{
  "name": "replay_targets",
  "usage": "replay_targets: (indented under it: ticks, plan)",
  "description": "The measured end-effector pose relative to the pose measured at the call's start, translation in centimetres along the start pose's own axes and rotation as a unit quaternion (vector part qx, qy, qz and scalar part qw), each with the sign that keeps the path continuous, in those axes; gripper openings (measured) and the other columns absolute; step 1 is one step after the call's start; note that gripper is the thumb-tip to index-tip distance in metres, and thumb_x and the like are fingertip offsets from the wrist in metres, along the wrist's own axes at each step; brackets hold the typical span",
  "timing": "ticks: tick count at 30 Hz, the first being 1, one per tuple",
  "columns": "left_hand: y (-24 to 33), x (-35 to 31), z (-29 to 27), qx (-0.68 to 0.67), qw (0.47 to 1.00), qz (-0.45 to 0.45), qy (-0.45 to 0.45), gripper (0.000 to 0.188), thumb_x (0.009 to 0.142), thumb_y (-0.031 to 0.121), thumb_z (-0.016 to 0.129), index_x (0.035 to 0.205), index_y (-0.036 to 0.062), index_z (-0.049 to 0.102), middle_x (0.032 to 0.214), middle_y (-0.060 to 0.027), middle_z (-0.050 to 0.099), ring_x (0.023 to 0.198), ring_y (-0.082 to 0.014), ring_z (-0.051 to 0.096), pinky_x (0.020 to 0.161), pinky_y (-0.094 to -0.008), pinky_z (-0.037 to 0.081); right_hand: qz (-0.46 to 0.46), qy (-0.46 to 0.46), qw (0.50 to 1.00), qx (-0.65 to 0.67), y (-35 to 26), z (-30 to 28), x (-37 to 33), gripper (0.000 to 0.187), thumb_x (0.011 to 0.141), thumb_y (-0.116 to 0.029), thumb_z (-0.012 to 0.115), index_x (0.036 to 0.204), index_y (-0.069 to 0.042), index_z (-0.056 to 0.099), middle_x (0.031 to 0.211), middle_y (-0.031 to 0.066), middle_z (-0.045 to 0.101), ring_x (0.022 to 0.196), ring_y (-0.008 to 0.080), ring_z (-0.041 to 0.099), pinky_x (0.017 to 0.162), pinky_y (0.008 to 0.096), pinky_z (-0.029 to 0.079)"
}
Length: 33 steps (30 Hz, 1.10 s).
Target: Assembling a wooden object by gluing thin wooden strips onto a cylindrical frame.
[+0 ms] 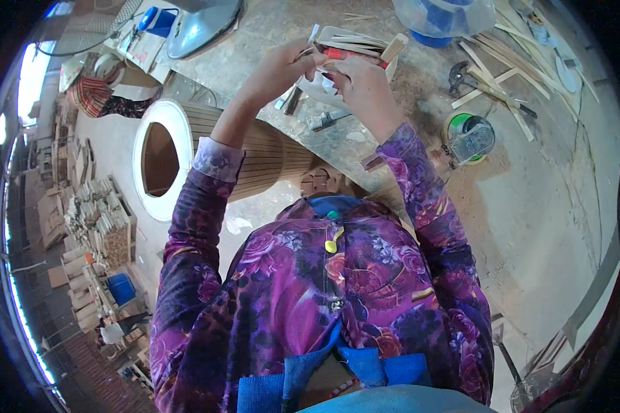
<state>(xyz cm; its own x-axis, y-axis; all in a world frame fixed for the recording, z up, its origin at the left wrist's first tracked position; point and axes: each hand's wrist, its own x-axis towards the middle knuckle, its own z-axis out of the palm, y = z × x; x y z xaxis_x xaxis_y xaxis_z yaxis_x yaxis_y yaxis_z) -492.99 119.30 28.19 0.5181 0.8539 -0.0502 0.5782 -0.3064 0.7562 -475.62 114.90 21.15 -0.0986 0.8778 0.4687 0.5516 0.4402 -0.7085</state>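
Observation:
Both my hands are raised close together above a white container point(397, 65) at the far side of the floor in front of me. My left hand point(280, 73) is closed, its fingertips pinched together. Beside it my right hand point(366, 88) is curled, with fingertips almost meeting those of the left. What they pinch is too small to make out. Just beyond the fingers shows a red piece point(348, 55), partly covered by my hands. Thin pale wood strips point(351, 43) lie in a stack in the container.
A slatted wooden drum-shaped piece point(269, 153) with a white rim lies at left. To the right are a hammer point(486, 86), loose wood strips point(513, 58), a green-rimmed tub point(461, 127) and a blue bucket point(437, 34). Another person point(93, 96) bends at far left, near stacked wood point(107, 224).

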Motion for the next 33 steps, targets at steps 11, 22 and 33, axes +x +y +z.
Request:
replay_targets:
  ticks: [11,22,33]
  plan:
    - [-2.1,-1.1,-0.4,-0.232,0.97,-0.062,0.036,0.019,0.094,0.023,0.054,0.103,0.0059,0.057,0.075,0.0033,0.056,0.065,-0.0042,0.044,0.058,-0.0195,0.034,0.24,-0.042,0.932,0.267,0.2,-1.2,0.7,0.021,0.09,-0.01,0.055,0.106,-0.001,0.066,0.082,0.0088,0.068,0.069,0.016,0.066,0.064,0.0296,0.053]
    - [-6.0,-1.5,-2.6,-0.039,0.987,0.086,0.131,0.025,0.092,0.018,0.059,0.097,0.0004,0.042,0.077,-0.0183,0.06,0.074,-0.0363,0.061,0.062,-0.0398,0.046,0.368,0.097,0.657,0.651,-5.9,7.1,3.0,0.021,0.093,-0.011,0.056,0.111,-0.002,0.059,0.099,0.0062,0.064,0.082,0.0186,0.064,0.079,0.0374,0.057]
    - [-10.6,-1.2,-5.4,0.079,0.992,0.079,0.053,0.042,0.09,0.011,0.055,0.127,0.0058,0.038,0.08,-0.0262,0.062,0.076,-0.0469,0.059,0.062,-0.0521,0.044,0.397,0.095,0.7,0.586,-4.9,13.5,4.6,0.014,0.094,-0.012,0.055,0.105,-0.006,0.061,0.094,0.0053,0.065,0.081,0.0196,0.065,0.076,0.0375,0.056]
